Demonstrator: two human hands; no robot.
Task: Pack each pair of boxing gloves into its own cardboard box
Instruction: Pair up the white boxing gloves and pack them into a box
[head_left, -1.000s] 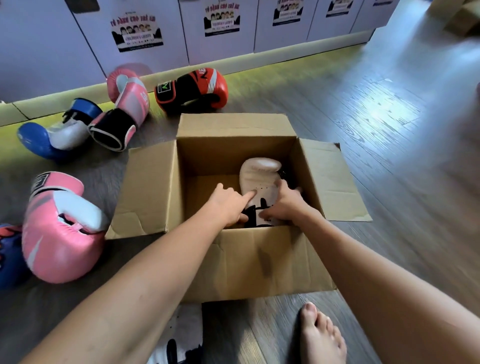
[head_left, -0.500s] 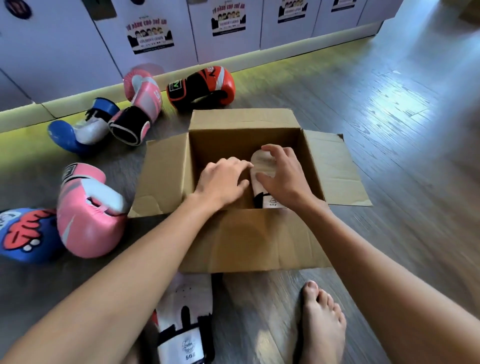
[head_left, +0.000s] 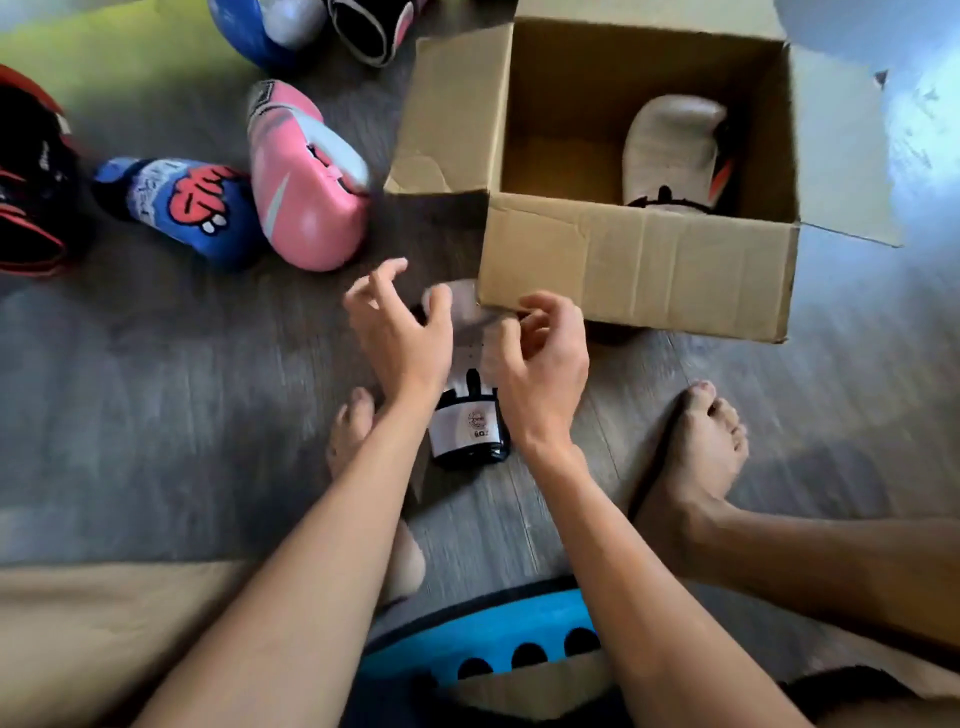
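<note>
You have one white glove (head_left: 675, 150) already in the cardboard box (head_left: 639, 265), standing on the 3 o'clock side of the interior; its mate (head_left: 467, 415) lies on the floor just in front of the box's near-left corner, between your hands, so by my reading the first pair is half packed. At 9 to 11 o'clock of the box there are five loose gloves: a pink glove (head_left: 306, 182), a blue printed glove (head_left: 182, 202), a red and black glove (head_left: 31, 176), and a blue and white glove (head_left: 265, 26) beside a black-cuffed glove (head_left: 369, 26) at the top edge; those pairs are left to do, and no second box is in view.

The floor glove's long axis runs 12 to 6; the black cuff with its label points to 6, toward you; the padded end points to 12, at or under the box's corner, though blur hides which. The boxed glove lies the same way.

Your left hand (head_left: 400, 338) hovers over the glove's 9 o'clock edge, fingers spread and bent, clasping nothing; your right hand (head_left: 545, 364) curls in at the 3 o'clock edge; whether it grips the glove I cannot tell.
</note>
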